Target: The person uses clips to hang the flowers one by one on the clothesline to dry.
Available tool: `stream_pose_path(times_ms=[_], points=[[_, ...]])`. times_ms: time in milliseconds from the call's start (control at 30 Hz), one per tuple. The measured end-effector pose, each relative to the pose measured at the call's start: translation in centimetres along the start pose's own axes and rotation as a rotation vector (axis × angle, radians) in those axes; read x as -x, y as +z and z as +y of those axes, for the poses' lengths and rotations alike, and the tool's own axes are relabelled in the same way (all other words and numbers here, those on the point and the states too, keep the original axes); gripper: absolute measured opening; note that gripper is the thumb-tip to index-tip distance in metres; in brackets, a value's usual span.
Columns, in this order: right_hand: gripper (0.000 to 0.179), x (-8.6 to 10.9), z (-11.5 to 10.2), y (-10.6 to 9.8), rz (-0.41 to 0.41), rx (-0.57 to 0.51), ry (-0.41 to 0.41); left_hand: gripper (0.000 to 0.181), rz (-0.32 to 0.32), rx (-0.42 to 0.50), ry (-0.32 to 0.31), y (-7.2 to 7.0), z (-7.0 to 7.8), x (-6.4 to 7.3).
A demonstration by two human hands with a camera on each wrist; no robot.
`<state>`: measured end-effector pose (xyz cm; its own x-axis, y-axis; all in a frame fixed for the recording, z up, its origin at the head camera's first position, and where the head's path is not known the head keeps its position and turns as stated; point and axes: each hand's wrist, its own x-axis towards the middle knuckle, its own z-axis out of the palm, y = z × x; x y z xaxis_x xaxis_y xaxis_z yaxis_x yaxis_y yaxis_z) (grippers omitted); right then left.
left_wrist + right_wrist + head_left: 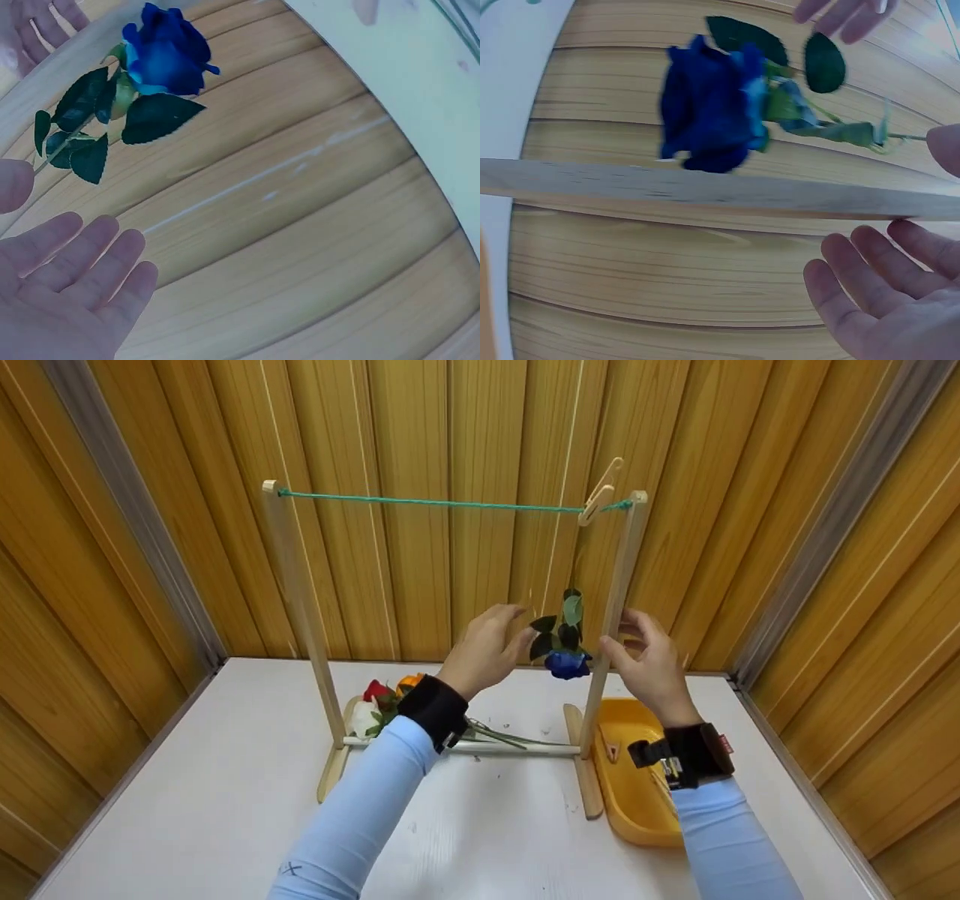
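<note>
Head view: blue rose (568, 662) hanging upside down below a clothespin (596, 506) on the green line (450, 502), left hand (487, 649) and right hand (651, 666) relaxed either side, gripping nothing. Probably super light with a bendy stem (906, 137), so I'd pinch there, not the soft-looking petals (169, 60). Ruffled deep-blue bloom (709, 109), dark green leaves (161, 118).

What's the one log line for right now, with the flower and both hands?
blue rose: hanging upside down from clothespin | left hand: beside rose | right hand: at right post
</note>
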<state>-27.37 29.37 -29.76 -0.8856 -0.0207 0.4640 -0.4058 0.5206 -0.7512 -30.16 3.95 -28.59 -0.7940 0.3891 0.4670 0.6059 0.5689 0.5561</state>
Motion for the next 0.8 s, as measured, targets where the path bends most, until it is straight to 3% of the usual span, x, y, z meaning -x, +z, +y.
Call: stream_pose_path(times_ms=[300, 600, 800], points=[[0.057, 3.4, 2.1, 2.5, 0.036, 0.125, -0.025, 0.046, 0.038, -0.174, 0.05, -0.2, -1.7, 3.8], [0.059, 6.7, 3.2, 4.3, 0.054, 0.154, 0.059, 0.05, 0.139, -0.294, 0.086, 1.7, -3.0, 7.8], [0.063, 8.8, 4.4, 5.8, 0.095, 0.18, 0.013, 0.052, 0.193, -0.35, 0.055, 3.1, -3.9, 10.4]])
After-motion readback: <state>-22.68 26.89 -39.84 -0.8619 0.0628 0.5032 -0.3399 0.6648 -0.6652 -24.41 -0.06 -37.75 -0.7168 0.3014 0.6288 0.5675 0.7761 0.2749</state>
